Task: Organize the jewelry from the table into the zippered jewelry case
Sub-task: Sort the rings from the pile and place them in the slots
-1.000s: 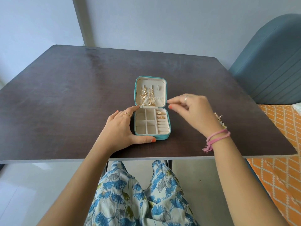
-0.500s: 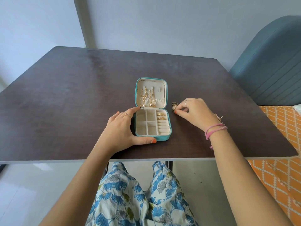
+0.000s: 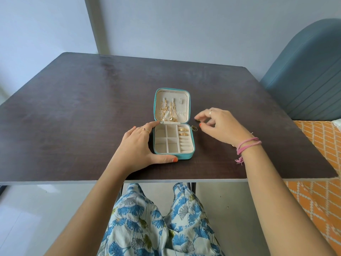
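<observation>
Centre frame: our left hand (image 3: 136, 146) is bracing jewelry case (image 3: 173, 124), fingers flat | right hand (image 3: 219, 124) is pinching small ring (image 3: 198, 119), detail unclear | second ring (image 3: 194, 128) lying beside case | no legible writing.

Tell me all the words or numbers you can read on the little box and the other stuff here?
None: no picture here shows any readable word, number, label or sign.
The small teal zippered jewelry case with its cream lining shows no brand or label.
The dark brown wooden table carries no writing.
The gold rings in the case are too small to show any engraving.
</observation>
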The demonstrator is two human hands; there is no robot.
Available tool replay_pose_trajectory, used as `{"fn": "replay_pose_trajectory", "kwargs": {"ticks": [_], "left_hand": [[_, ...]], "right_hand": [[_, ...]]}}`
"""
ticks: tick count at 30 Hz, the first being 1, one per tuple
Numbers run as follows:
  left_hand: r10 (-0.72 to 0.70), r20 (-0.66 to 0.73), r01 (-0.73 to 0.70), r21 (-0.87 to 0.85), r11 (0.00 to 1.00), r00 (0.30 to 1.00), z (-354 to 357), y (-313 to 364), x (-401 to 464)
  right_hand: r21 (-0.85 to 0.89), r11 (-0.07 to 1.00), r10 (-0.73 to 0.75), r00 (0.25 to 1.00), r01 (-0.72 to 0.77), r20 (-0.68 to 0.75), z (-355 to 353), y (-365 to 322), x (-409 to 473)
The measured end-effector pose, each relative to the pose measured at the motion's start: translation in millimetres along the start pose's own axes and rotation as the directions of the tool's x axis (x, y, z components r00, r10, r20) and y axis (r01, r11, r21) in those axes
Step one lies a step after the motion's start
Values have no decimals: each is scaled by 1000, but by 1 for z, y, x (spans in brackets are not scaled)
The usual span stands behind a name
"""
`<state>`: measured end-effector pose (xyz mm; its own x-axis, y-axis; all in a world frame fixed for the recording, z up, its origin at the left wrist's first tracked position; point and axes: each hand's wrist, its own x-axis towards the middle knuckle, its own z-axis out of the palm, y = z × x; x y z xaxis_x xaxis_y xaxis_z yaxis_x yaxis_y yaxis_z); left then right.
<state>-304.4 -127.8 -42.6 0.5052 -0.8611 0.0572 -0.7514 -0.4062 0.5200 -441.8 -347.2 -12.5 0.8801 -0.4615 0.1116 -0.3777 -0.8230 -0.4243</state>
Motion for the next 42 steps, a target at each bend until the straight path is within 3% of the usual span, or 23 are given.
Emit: {"fn": "replay_pose_trajectory", "kwargs": {"ticks": [4,8,17,19,21,23,25,30,42], "left_hand": [[-6,11,6,-3,1000,1000,0,-1,0],[-8,14,8,-6,1000,1000,0,-2,1],[-12,14,13,-3,1000,1000,0,-1,1],[-12,15,12,1,1000,1000,0,-2,1],[-10,15,10,3,1000,1000,1,-2,1],[-7,8,7,3,1000,1000,1,-2,1],[-3,1,3,4,1000,1000,1,-2,1],[5,-15,-4,16,1000,1000,1,-2,0],[-21,16,21,9,1000,1000,0,1,0]], "right_hand": [[-115,989,-83,991,94,102,7,-7,4],[-150,982,-101,990,114,96,8,-10,6],[-259,966,-5,999,17,46,-2,-13,-3],[-146,989,-31,999,27,-29,-8,-18,-9],[107,993,-36,995,46,-97,-13,-29,-18],[347,935,-53,996,76,-74,-15,-42,-26],[439,894,-90,996,85,-9,-11,-49,-31],[421,905,-115,988,61,106,2,-52,-29],[155,974,-169,986,167,-2,8,-44,-27]]}}
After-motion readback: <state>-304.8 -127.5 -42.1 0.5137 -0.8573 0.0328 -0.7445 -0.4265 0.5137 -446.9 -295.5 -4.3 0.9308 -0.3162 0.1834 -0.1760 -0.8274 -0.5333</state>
